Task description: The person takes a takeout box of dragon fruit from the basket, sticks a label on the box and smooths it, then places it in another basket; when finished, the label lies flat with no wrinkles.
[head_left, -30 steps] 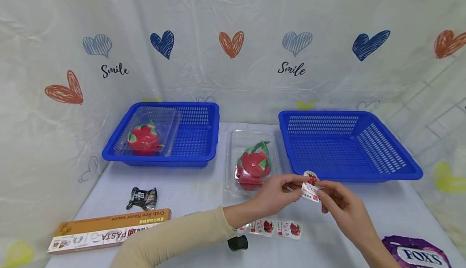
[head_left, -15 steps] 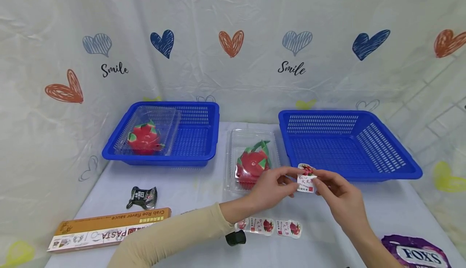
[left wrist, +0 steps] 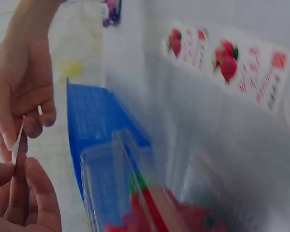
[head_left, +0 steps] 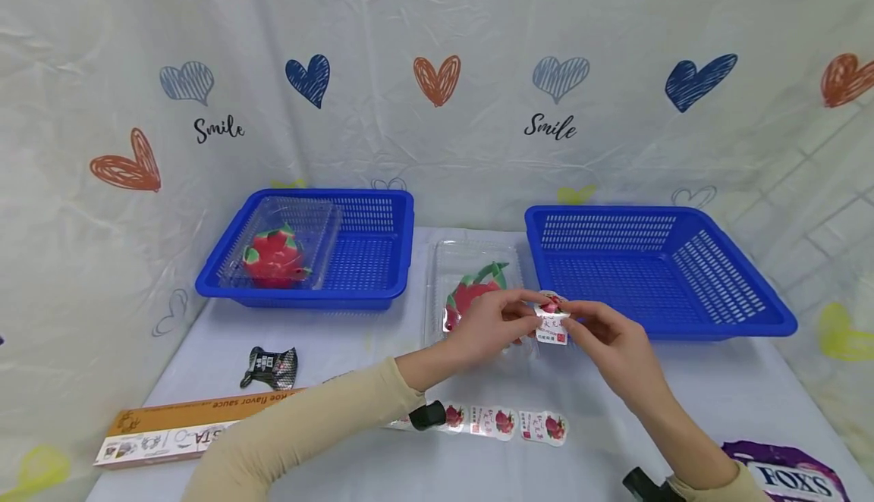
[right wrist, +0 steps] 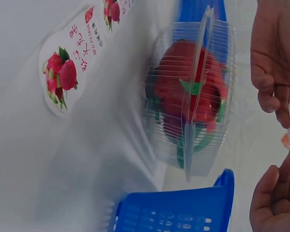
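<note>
Your left hand (head_left: 493, 325) and right hand (head_left: 604, 335) meet over the table, both pinching the same small white sticker printed with a red dragon fruit (head_left: 551, 321); thumbs and fingertips of each hand close on its edges, and it hangs upright between them, just in front of the clear plastic clamshell box holding a red dragon fruit (head_left: 474, 290). In the left wrist view the sticker shows edge-on as a thin strip between your fingers (left wrist: 19, 145).

Going from your left: a long orange and white pasta box (head_left: 184, 428) lies at the near left edge of the white-covered table (head_left: 355, 350), partly behind your beige sleeve (head_left: 300, 434). Just beyond it sits a small crumpled black wrapper (head_left: 271, 367). Farther back stands a blue perforated plastic basket (head_left: 382, 259) with a second clear clamshell holding a red dragon fruit (head_left: 276, 253) in its left half. The clamshell near your hands rests on the table between the two baskets. Below your hands, a strip of more dragon fruit stickers on backing paper (head_left: 505, 422) lies flat on the table. To the right stands another blue perforated basket (head_left: 751, 320), well apart from the first. At the near right corner lies a purple packet marked FOX'S (head_left: 792, 472).
</note>
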Motion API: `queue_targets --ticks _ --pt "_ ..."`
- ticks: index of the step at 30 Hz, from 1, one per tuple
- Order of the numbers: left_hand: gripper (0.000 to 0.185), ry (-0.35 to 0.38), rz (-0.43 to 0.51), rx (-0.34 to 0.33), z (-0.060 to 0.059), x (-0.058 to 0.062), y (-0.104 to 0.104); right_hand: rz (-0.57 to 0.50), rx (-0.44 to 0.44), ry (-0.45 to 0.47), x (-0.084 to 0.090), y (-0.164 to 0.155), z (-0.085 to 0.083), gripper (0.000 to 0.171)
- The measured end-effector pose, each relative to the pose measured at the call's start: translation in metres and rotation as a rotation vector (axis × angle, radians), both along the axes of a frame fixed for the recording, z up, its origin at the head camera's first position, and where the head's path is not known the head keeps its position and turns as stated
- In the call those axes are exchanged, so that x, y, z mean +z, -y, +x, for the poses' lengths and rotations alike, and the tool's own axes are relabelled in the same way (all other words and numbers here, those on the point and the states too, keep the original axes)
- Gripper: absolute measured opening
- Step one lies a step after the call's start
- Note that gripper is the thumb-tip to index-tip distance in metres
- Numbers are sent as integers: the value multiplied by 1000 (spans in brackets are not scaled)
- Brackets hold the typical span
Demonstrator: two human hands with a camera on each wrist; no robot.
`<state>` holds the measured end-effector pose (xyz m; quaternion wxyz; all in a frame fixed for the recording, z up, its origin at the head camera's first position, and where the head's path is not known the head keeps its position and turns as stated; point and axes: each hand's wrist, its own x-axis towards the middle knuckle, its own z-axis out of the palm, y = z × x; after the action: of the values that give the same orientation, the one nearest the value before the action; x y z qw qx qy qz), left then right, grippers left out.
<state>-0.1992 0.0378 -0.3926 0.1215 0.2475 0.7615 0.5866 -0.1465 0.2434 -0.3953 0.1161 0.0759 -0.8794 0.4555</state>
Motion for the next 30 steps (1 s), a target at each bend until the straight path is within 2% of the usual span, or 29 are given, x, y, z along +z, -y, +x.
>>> queue_targets --ticks 4,6,9,13,16,22,26,30 --pt "24 -101 -90 31 -10 3 10 -5 28 65 3 6 -13 31" --pt "24 -127 -115 56 -14 4 14 -6 36 83 3 10 -20 32" --pt "23 -131 -152 93 -18 7 18 -9 45 78 4 16 -32 31" --pt "23 -126 -209 137 -22 10 24 37 63 18 3 25 -46 26" --pt "23 -127 -255 168 -27 10 29 54 93 19 2 30 -54 24" --pt "23 -150 -337 182 -39 5 40 55 150 107 2 40 -66 23" --pt "22 -176 -379 189 -43 4 45 66 171 134 2 46 -72 23" --pt "21 -272 -436 190 -44 1 48 72 185 158 1 51 -75 22"
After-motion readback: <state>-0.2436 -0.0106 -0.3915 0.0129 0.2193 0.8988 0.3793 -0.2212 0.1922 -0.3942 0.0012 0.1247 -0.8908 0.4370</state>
